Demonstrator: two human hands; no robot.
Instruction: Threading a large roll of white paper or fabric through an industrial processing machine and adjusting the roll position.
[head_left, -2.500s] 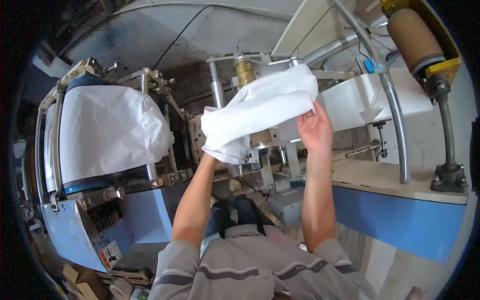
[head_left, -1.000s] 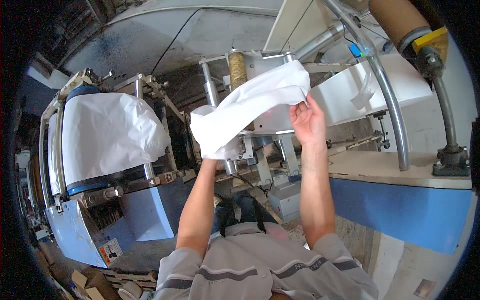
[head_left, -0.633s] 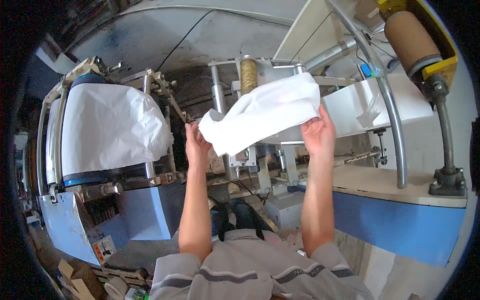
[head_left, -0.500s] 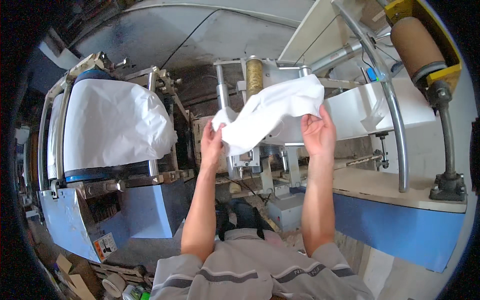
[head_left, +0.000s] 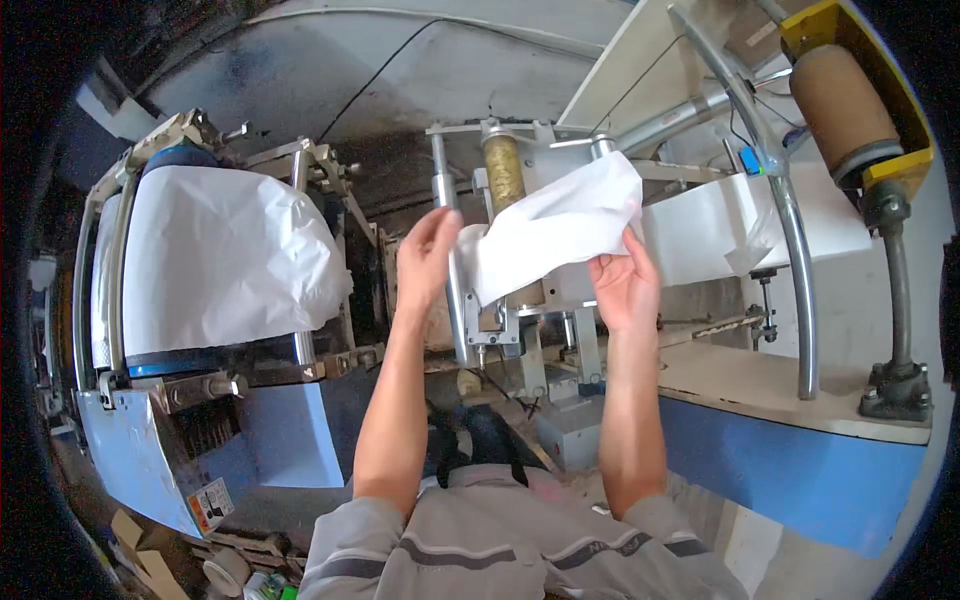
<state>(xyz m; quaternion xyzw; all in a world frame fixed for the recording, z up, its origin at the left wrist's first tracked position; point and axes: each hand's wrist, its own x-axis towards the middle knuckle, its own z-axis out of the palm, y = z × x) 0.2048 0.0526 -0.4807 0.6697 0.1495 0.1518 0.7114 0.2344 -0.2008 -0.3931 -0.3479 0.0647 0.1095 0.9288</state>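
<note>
A loose end of white paper sheet [head_left: 560,225] stretches across the middle of the machine, over a yellowish roller [head_left: 503,170], with its near-left corner hanging down. My right hand [head_left: 627,290] holds its right edge, thumb raised against the paper and fingers beneath it. To the left of the sheet, my left hand [head_left: 425,262] is off the paper. Its fingers stretch out beside a slim metal roller [head_left: 446,190], with nothing seen in them.
White paper [head_left: 220,250] wraps a large roller at the left, above blue panels [head_left: 295,430]. A curved metal bar [head_left: 793,270] and a brown roll [head_left: 842,98] in a yellow bracket stand at the right. A broad white web [head_left: 700,230] runs behind the bar.
My left hand has let go of the paper's left end and moved slightly up. The paper's left end has settled lower by the rollers; my right hand shifted slightly left and down with its edge.
</note>
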